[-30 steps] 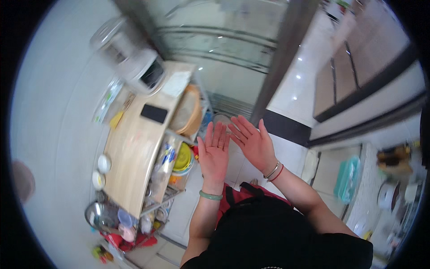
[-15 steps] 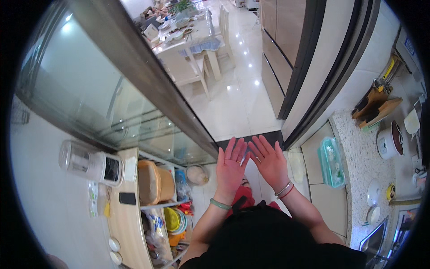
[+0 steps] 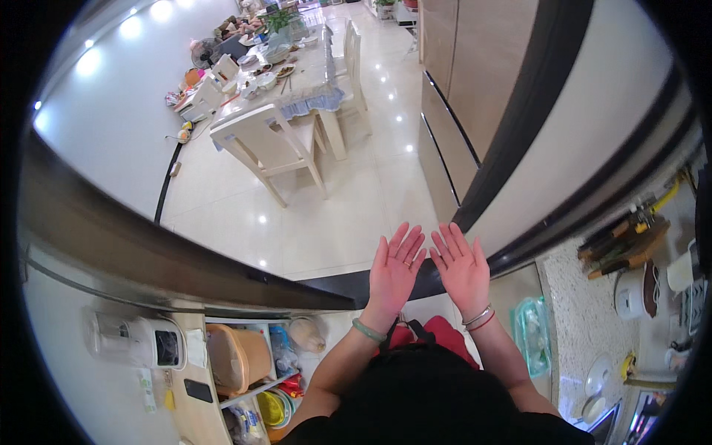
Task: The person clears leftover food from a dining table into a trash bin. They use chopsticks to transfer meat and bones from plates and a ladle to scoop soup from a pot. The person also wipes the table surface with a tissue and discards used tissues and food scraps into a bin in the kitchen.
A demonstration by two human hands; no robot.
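Observation:
Both palms face up in front of my body, above the dark door sill (image 3: 326, 291). My left hand (image 3: 395, 271) is open and holds nothing; a ring sits on one finger and a green bangle (image 3: 368, 330) circles the wrist. Close beside it, fingertips pointing away from me, my right hand (image 3: 461, 271) is open and bare too. A silver bangle and a red cord bracelet (image 3: 478, 320) are on that wrist. The two hands are slightly apart and touch no object.
Ahead, past the doorway, stand a dining table (image 3: 315, 89) with dishes and a white chair (image 3: 271, 144). Tall brown cabinets (image 3: 475, 67) flank the right. Shelving at left holds an orange bin (image 3: 252, 360) and a phone (image 3: 198, 390). A teal basket (image 3: 532, 337) adjoins the speckled counter (image 3: 567, 297).
I have come nearer the doorway and the view has shifted, showing more of the dining room. The glass door panel no longer fills the left side. Both hands keep their open, palm-up pose.

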